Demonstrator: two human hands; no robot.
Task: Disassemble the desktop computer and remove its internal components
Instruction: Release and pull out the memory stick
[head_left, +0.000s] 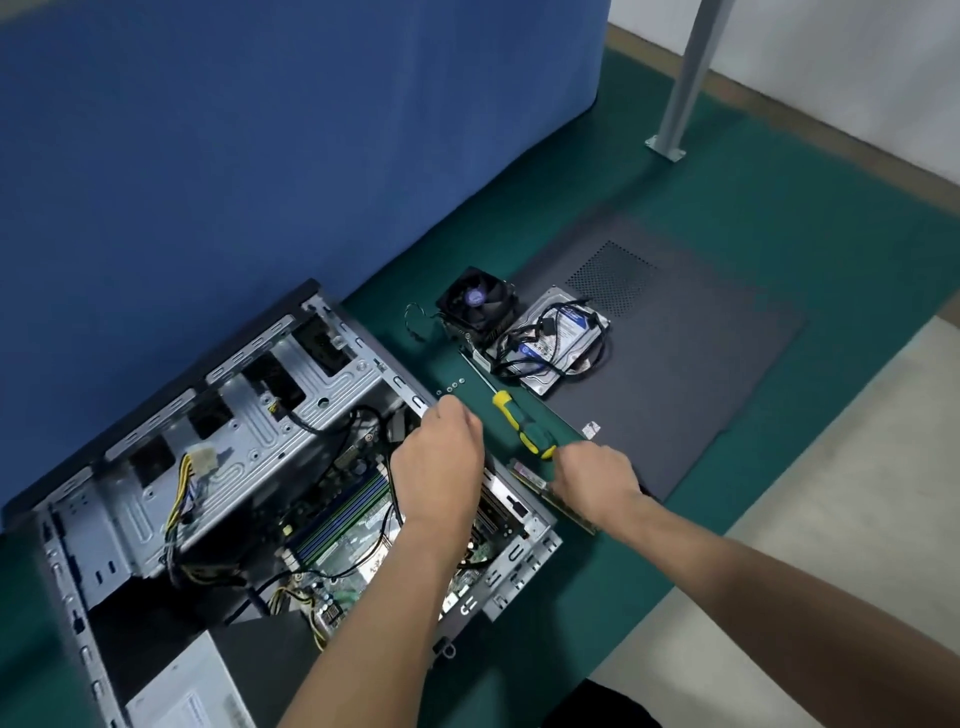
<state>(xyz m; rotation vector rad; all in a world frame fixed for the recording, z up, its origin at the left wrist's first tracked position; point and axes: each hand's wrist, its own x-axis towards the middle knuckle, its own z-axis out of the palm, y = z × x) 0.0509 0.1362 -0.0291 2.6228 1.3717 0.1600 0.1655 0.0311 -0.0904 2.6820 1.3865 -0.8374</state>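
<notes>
A: What does the head camera show of the computer?

B: The computer case (218, 467) lies on its side on the green desk (779, 218), open at the top, against a blue partition (260, 130). Inside I can see the motherboard (353, 545), bundles of yellow and black cables (182, 493) and the metal drive cage (249, 415). A grey power supply (182, 691) sits at the near lower corner.

A: And the hands?

B: The left hand (441, 462) reaches over the case's far right edge, fingers curled downward at the rim; whether they grip anything I cannot tell, since the back of the hand hides them. The right hand (597, 478) is on the desk just right of the case, fingers closed around a memory stick (550, 493) that lies along the desk beside the case wall.

A: What is already out?

B: A cooler fan (478, 306) stands farther back on the desk, and a hard drive (561, 338) rests just beside it with black cables (545, 332) coiled on top. The hard drive lies partly on the dark side panel (701, 353), which is flat on the desk. A yellow and green screwdriver (519, 426) lies between the fan and the right hand, its handle end next to the fingers. A few small screws (450, 387) sit in a row near the left hand.

A: Anything else?

B: A grey metal post (685, 78) stands on the desk at the far right.
</notes>
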